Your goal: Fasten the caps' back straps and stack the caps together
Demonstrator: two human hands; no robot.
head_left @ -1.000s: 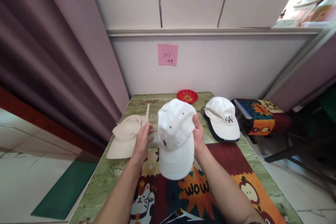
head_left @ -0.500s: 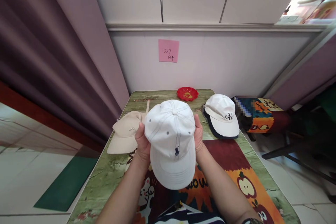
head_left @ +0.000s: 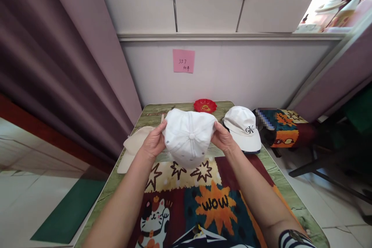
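At the bottom centre of the frame, nearest to you, lies the patterned mat (head_left: pixel 216 203), with its cat and WOW drawings uncovered. Just above it, in the middle of the frame, you have the white cap (head_left: pixel 190 130). Your left hand (head_left: pixel 154 141) pinches one side of it and your right hand (head_left: pixel 223 138) pinches the other, so both hands are clamped on the cap. It seems to be held above the far edge of the mat; it is not yet set down, so I judge your handling of it unfinished.

The crown's top, with the button in its centre, faces toward you. The brim is hidden, so I cannot tell which way it points. The longer visible extent runs left to right, from hand to hand.

A little farther, at the left of the centre, the beige cap (head_left: pixel 139 137) lies on the table (head_left: pixel 151 119); I cannot tell if your left hand touches it. At the right of the centre, the lettered cap (head_left: pixel 240 119) is already placed on something dark, with its brim toward you. Farthest on the table, at the upper centre, stands the red dish (head_left: pixel 213 105).
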